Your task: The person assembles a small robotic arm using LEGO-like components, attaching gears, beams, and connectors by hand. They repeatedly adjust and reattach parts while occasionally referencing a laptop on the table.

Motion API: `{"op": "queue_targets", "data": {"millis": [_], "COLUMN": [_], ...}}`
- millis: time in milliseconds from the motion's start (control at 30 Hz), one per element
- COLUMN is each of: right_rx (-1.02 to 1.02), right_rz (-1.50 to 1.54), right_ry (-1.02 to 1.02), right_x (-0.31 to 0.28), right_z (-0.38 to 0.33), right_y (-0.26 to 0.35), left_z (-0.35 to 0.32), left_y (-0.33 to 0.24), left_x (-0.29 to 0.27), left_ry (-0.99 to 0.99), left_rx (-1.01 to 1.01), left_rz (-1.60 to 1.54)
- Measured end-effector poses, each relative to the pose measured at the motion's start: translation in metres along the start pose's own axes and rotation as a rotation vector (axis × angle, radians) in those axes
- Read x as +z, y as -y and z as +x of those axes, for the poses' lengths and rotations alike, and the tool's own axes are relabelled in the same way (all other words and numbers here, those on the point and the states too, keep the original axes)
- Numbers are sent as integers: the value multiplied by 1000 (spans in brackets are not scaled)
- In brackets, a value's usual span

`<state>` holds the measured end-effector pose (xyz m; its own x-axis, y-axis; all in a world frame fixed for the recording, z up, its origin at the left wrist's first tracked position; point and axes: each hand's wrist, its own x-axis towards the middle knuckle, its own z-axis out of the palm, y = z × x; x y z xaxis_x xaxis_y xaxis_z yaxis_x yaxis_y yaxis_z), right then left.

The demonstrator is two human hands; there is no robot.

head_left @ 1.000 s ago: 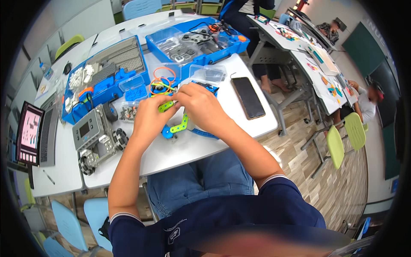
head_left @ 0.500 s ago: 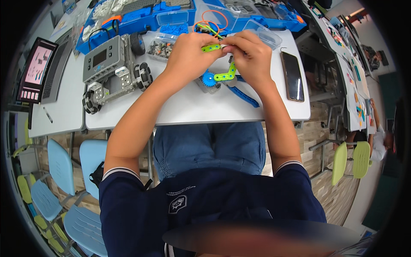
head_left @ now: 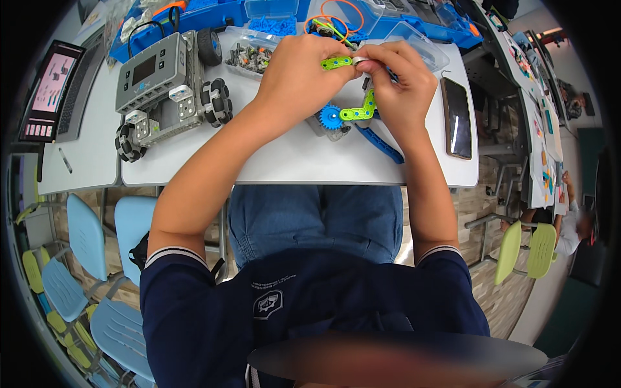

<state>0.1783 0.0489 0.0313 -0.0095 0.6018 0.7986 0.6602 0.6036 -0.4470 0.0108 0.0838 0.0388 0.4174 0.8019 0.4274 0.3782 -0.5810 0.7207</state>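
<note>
Lime-green plastic beam (head_left: 336, 63) gripped by fingers of left hand (head_left: 299, 74); small whitish piece (head_left: 358, 60) pinched by fingers of right hand (head_left: 406, 83).

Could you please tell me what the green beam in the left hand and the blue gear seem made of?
The green beam in the left hand looks like smooth, hard plastic, judging by its even, bright colour. The blue gear seems plastic too, fairly matte, its teeth uniformly blue.
</note>
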Motion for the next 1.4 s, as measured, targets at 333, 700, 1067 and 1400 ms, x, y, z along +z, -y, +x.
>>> {"op": "queue_targets", "data": {"millis": [333,700,1067,1400], "right_rx": [-132,-165,-256,-177], "right_rz": [-132,-145,-204,-163], "right_ry": [48,85,127,109], "right_x": [-1,-4,-7,-6], "right_z": [2,5,5,4], "right_y": [-1,-2,7,7], "left_z": [1,1,1,0], "left_y": [2,0,-1,-3], "left_x": [3,-2,-6,-7], "left_ry": [-9,29,63,35], "left_rx": [-56,19,48,87], "left_rz": [-82,50,51,35]}}
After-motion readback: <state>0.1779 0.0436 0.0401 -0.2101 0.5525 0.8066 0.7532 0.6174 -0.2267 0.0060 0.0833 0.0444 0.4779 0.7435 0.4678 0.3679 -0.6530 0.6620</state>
